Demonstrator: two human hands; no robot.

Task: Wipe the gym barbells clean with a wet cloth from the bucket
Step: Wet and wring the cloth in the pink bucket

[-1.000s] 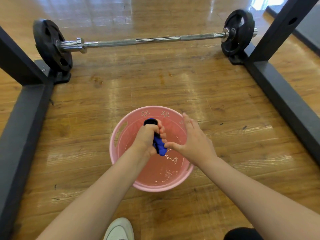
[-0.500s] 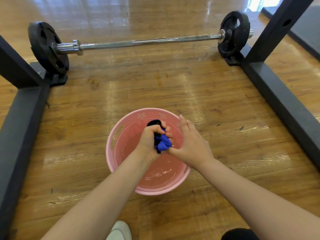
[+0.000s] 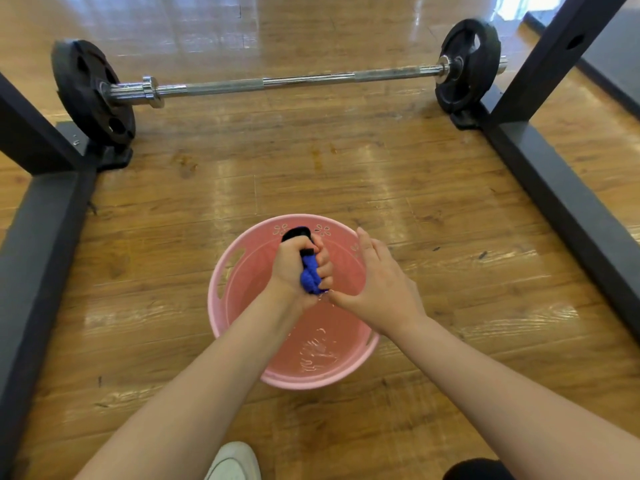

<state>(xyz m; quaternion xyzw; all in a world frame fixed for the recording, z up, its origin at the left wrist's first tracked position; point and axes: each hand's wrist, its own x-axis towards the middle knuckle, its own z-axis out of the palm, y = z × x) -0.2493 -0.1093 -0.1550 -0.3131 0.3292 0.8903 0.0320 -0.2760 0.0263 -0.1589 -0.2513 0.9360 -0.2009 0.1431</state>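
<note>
A pink bucket (image 3: pixel 219 271) with a little water stands on the wooden floor in front of me. Above it my left hand (image 3: pixel 292 268) grips a wet blue cloth (image 3: pixel 310 276) bunched in the fist, one dark end sticking out at the top. My right hand (image 3: pixel 381 289) is just right of it with fingers straight, the thumb tip next to the cloth's lower end. Water drips from the cloth. The barbell (image 3: pixel 304 79), a steel bar with a black plate (image 3: pixel 88 93) at left and another black plate (image 3: pixel 467 62) at right, lies across the floor farther away.
Black rack beams run along the floor at left (image 3: pixel 34 258) and right (image 3: pixel 561 202), with uprights rising near each plate. My white shoe (image 3: pixel 235 462) shows at the bottom edge. A dark mat (image 3: pixel 616 57) lies at far right.
My left hand has kept squeezing the cloth and turned it slightly over the bucket. The right hand stayed beside it. The view shifted a little downward.
</note>
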